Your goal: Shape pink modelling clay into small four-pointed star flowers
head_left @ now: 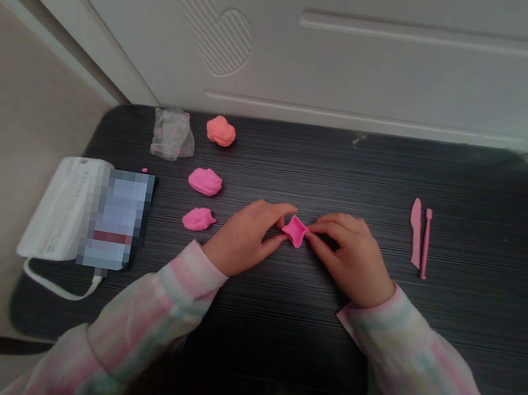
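Note:
Between my two hands is a small piece of bright pink modelling clay [295, 231], shaped like a shallow cup with four drawn-out corners. My left hand [251, 232] pinches its left side between thumb and fingers. At the right corner, the thumb and fingertips of my right hand [350, 254] close on the same piece. Two pink clay lumps [205, 181] lie left of my left hand, one behind the other. Farther back sits an orange clay lump [221, 131].
On the right of the dark table [319, 166] lie a pink plastic knife [415, 231] and a thin pink rod tool [426, 243]. At left are a clear plastic bag [172, 134], a phone [118, 218] and a white power bank [67, 206] with a cable. A white panel rises behind.

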The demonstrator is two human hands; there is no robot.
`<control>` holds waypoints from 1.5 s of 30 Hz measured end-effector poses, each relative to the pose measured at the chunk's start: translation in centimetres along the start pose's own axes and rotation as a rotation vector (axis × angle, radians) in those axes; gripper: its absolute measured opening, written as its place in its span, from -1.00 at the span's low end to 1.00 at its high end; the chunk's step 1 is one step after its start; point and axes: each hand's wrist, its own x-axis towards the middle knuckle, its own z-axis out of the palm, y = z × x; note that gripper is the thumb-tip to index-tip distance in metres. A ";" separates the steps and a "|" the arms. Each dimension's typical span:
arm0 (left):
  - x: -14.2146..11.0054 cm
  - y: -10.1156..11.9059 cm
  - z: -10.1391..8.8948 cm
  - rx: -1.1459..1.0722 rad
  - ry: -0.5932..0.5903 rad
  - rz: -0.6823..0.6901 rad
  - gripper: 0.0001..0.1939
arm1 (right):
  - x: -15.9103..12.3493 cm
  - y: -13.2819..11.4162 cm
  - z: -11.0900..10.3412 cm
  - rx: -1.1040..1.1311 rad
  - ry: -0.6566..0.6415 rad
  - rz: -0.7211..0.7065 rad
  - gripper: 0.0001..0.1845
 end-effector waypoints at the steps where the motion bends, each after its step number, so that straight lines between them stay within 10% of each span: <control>1: 0.0 0.0 0.0 -0.003 0.004 -0.001 -0.61 | 0.0 0.0 0.0 0.002 -0.001 0.001 -0.89; 30: 0.1 -0.2 -0.1 0.158 -0.042 0.168 -0.86 | 0.0 -0.2 0.0 0.027 -0.016 0.021 -0.86; 45: 0.5 0.4 -0.4 0.009 0.002 -0.149 -0.74 | 0.0 -0.4 -0.3 0.004 -0.029 0.026 -0.87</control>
